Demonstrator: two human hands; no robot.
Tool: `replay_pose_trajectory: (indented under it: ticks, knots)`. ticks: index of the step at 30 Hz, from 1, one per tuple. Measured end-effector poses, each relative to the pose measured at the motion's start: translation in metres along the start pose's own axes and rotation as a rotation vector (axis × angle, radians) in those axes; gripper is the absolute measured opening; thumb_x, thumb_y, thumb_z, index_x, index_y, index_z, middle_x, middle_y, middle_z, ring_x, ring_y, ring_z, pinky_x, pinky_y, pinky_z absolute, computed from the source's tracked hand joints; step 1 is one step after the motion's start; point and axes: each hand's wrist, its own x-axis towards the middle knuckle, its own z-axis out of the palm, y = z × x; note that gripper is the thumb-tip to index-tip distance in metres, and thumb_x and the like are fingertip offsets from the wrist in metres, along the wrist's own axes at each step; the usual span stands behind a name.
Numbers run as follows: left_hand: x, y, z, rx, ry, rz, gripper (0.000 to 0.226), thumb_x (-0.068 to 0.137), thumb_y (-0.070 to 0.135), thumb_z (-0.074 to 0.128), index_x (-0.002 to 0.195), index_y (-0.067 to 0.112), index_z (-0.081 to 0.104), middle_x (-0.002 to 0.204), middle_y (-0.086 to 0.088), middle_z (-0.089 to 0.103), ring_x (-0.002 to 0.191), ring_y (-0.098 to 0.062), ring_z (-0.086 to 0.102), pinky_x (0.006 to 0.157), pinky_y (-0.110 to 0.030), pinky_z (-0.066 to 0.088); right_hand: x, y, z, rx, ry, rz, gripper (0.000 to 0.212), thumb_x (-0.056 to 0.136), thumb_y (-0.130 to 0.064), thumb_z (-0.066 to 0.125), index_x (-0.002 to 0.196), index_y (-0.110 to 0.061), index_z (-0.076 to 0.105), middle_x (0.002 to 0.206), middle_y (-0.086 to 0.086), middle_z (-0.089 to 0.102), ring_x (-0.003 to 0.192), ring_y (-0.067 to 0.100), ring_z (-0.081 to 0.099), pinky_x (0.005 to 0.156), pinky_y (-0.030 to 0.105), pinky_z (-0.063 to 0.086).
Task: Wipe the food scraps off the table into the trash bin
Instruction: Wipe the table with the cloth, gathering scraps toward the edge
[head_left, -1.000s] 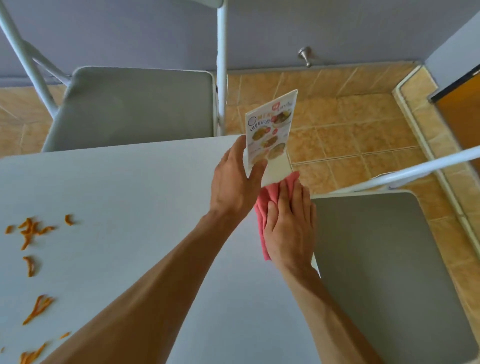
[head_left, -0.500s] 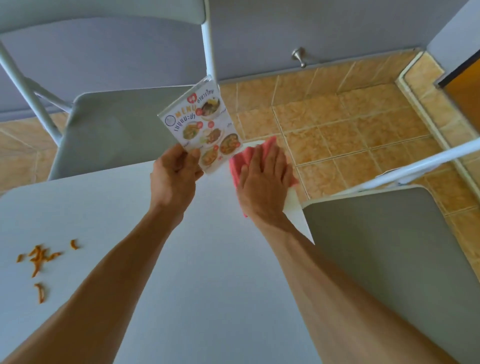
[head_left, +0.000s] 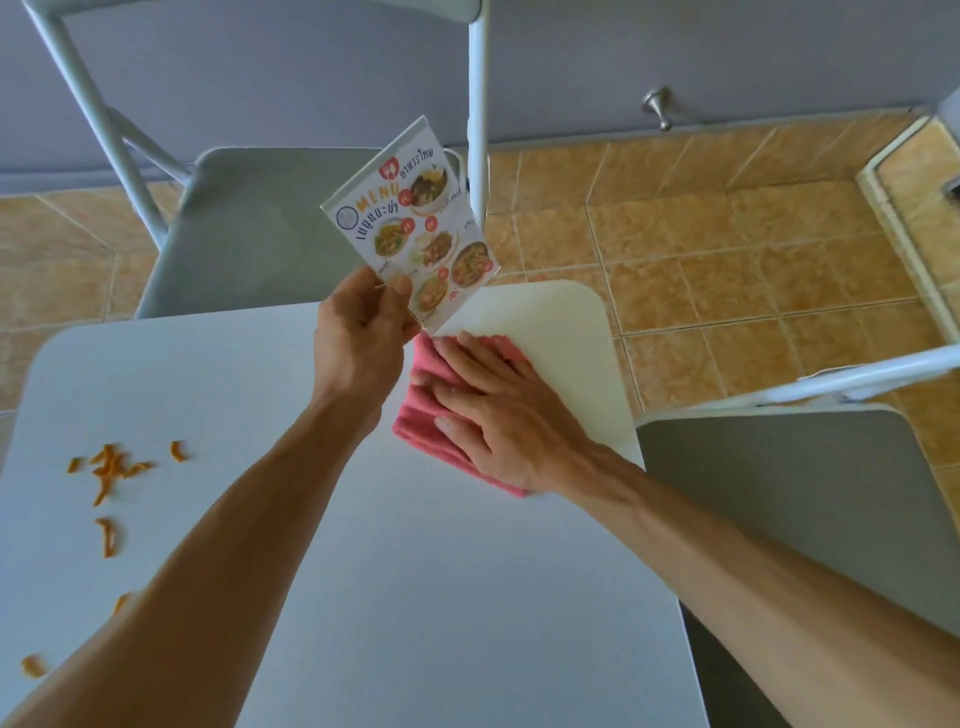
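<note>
Food scraps (head_left: 111, 470): orange strips, left edge of the bench (head_left: 363, 597), untouched. My right hand (head_left: 498, 410) lies flat and open on the pink cloth (head_left: 421, 415); my left hand (head_left: 358, 338) pinches the menu card (head_left: 410, 228). Risk: no bin in view, so a careless sweep drops scraps on the floor.

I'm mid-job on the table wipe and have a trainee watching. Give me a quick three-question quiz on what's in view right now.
1. True or false: the left hand holds the menu card lifted off the table.
2. What is the right hand pressing flat on the table? A) a sponge B) a pink cloth C) a paper towel
3. On which side of the table do the orange food scraps lie, as the person sees it?

Key
1. True.
2. B, the pink cloth.
3. The left side, away from the cloth; none have been wiped yet.
</note>
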Motion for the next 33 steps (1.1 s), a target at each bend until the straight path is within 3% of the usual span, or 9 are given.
replay_pose_trajectory:
  ticks: [2, 5, 7, 12, 17, 22, 27, 30, 33]
  knots:
    - [0.0, 0.002, 0.007, 0.016, -0.041, 0.004, 0.025, 0.102, 0.014, 0.051, 0.121, 0.018, 0.066, 0.11, 0.002, 0.075, 0.102, -0.017, 0.072, 0.092, -0.041, 0.057, -0.009, 0.029, -0.002, -0.041, 0.029, -0.007, 0.051, 0.106, -0.049, 0.022, 0.147, -0.033, 0.046, 0.166, 0.001, 0.027, 0.152, 0.023, 0.027, 0.124, 0.048, 0.021]
    - [0.001, 0.002, 0.02, 0.046, -0.09, 0.0, 0.027, 0.102, 0.015, 0.051, 0.126, 0.017, 0.065, 0.112, 0.004, 0.074, 0.102, -0.013, 0.072, 0.092, -0.037, 0.057, -0.018, 0.053, -0.01, 0.001, 0.219, 0.445, 0.048, 0.107, -0.041, 0.024, 0.148, -0.028, 0.045, 0.166, 0.003, 0.028, 0.151, 0.028, 0.029, 0.121, 0.052, 0.026]
    - [0.003, 0.002, 0.028, 0.047, -0.114, 0.001, 0.028, 0.102, 0.016, 0.051, 0.127, 0.016, 0.064, 0.113, 0.003, 0.074, 0.103, -0.013, 0.071, 0.093, -0.038, 0.057, -0.028, 0.03, -0.007, 0.01, 0.222, 0.57, 0.049, 0.106, -0.037, 0.025, 0.149, -0.026, 0.045, 0.168, 0.002, 0.022, 0.151, 0.028, 0.026, 0.123, 0.049, 0.021]
    - [0.005, 0.0, 0.051, 0.109, -0.226, 0.0, 0.025, 0.1, 0.024, 0.053, 0.121, 0.022, 0.067, 0.111, 0.004, 0.075, 0.104, -0.018, 0.071, 0.094, -0.042, 0.056, -0.091, -0.001, -0.006, -0.029, -0.024, 0.042, 0.05, 0.108, -0.045, 0.023, 0.153, -0.031, 0.04, 0.17, -0.004, 0.012, 0.156, 0.02, 0.015, 0.124, 0.05, 0.017]
    - [0.011, -0.011, 0.059, 0.273, -0.304, 0.054, 0.031, 0.088, 0.042, 0.055, 0.111, 0.024, 0.068, 0.105, 0.003, 0.076, 0.103, -0.031, 0.07, 0.092, -0.055, 0.055, -0.102, 0.017, 0.003, -0.028, 0.215, 0.634, 0.05, 0.107, -0.032, 0.026, 0.153, -0.015, 0.039, 0.168, 0.008, 0.019, 0.153, 0.031, 0.025, 0.124, 0.048, 0.021]
    - [0.014, -0.013, 0.064, 0.344, -0.397, 0.101, 0.028, 0.091, 0.039, 0.053, 0.109, 0.021, 0.064, 0.107, 0.005, 0.075, 0.101, -0.02, 0.072, 0.092, -0.049, 0.055, -0.112, 0.014, 0.007, -0.043, 0.082, 0.269, 0.05, 0.107, -0.029, 0.027, 0.153, -0.016, 0.04, 0.169, 0.005, 0.015, 0.156, 0.023, 0.015, 0.125, 0.05, 0.018]
    - [0.015, -0.013, 0.065, 0.452, -0.4, 0.143, 0.017, 0.093, 0.037, 0.047, 0.103, 0.027, 0.058, 0.099, 0.005, 0.075, 0.093, -0.024, 0.071, 0.085, -0.049, 0.056, -0.09, -0.006, 0.007, -0.002, 0.225, 0.61, 0.054, 0.101, -0.026, 0.032, 0.151, -0.007, 0.041, 0.167, 0.01, 0.022, 0.153, 0.03, 0.024, 0.125, 0.048, 0.02]
    - [0.01, -0.013, 0.062, 0.464, -0.373, 0.159, 0.019, 0.096, 0.033, 0.05, 0.11, 0.023, 0.061, 0.094, 0.005, 0.076, 0.087, -0.023, 0.071, 0.081, -0.046, 0.056, -0.081, -0.028, 0.013, 0.059, 0.18, 0.471, 0.056, 0.098, -0.027, 0.034, 0.152, -0.012, 0.04, 0.168, 0.009, 0.021, 0.154, 0.029, 0.021, 0.126, 0.049, 0.018]
    - [0.003, -0.012, 0.053, 0.436, -0.305, 0.103, 0.026, 0.097, 0.032, 0.057, 0.121, 0.021, 0.062, 0.099, 0.007, 0.075, 0.082, -0.003, 0.069, 0.077, -0.027, 0.055, -0.081, -0.007, 0.01, 0.055, 0.19, 0.372, 0.05, 0.099, -0.035, 0.042, 0.146, -0.023, 0.05, 0.164, 0.005, 0.032, 0.15, 0.028, 0.031, 0.123, 0.049, 0.022]
